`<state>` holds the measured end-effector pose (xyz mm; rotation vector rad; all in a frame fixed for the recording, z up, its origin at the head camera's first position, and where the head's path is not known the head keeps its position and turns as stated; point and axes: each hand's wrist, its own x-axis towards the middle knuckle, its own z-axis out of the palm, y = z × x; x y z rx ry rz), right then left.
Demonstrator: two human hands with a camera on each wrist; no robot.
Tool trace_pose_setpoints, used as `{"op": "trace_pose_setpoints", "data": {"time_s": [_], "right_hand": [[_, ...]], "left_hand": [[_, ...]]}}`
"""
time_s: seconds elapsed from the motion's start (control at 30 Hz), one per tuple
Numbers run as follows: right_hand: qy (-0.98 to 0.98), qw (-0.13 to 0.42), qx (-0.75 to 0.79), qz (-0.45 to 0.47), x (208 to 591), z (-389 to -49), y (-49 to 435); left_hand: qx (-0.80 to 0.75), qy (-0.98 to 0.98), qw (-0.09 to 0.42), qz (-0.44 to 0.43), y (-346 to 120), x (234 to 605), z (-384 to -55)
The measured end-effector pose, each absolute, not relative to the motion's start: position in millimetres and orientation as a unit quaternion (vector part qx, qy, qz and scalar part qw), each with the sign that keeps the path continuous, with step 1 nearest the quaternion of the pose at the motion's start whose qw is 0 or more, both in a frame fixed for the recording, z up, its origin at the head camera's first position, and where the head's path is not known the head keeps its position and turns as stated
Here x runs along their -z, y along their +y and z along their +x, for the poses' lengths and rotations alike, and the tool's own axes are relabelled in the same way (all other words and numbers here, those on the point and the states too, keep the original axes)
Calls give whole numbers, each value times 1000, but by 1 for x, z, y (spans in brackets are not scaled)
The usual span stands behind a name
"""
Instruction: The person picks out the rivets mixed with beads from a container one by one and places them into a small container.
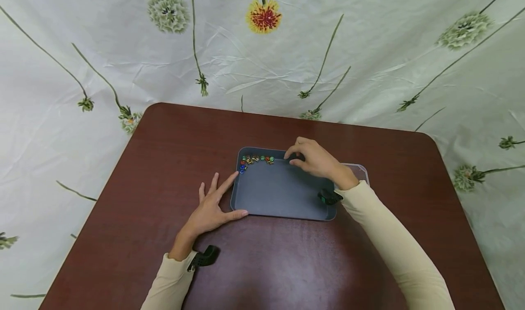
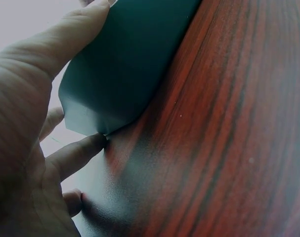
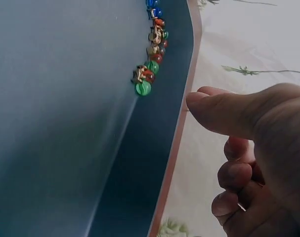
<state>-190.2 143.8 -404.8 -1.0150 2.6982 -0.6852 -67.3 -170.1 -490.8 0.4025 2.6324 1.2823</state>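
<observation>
**Nearest, cream sleeves (image 1: 393, 241): splayed at the tray (image 1: 283, 193) with the left hand (image 1: 209, 213), drawn in narrow above it with the right hand (image 1: 315, 159)**

Spread wide on the left, with thumb and fingers well apart. Touching the tray only near its left end, with the index finger at the left rim and the thumb at the near edge. Seen again in the left wrist view, with the thumb tip up against the tray's side.

Curved to a narrow gap on the right, over the tray's far side, with thumb and index fingertips close together and the other fingers curled in. Impossible to tell, from either view, about anything held between those tips.

Lined up inside the tray along the far wall, then bent round the far-left corner: small shiny beads (image 1: 258, 158) in green, red, gold and blue. Green at the end toward the right hand, blue down the left side. Too crowded to count.

Partly hidden behind the right wrist, just beside the tray's right end: a clear container (image 1: 362, 169). All on a red-brown table (image 1: 176, 155), before a white flower-printed cloth (image 1: 123, 23).
</observation>
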Motion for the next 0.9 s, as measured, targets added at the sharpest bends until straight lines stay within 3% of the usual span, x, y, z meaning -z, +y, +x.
{"op": "trace_pose_setpoints", "data": {"time_s": [0.4,0.9], "right_hand": [[918,113,190,-329,421,-193,112],[927,50,116,-354,436,-204,100]], "left_hand": [[-433,886,91,138,-169,489,-67],[-429,889,85,136,-169,491,-66]]}}
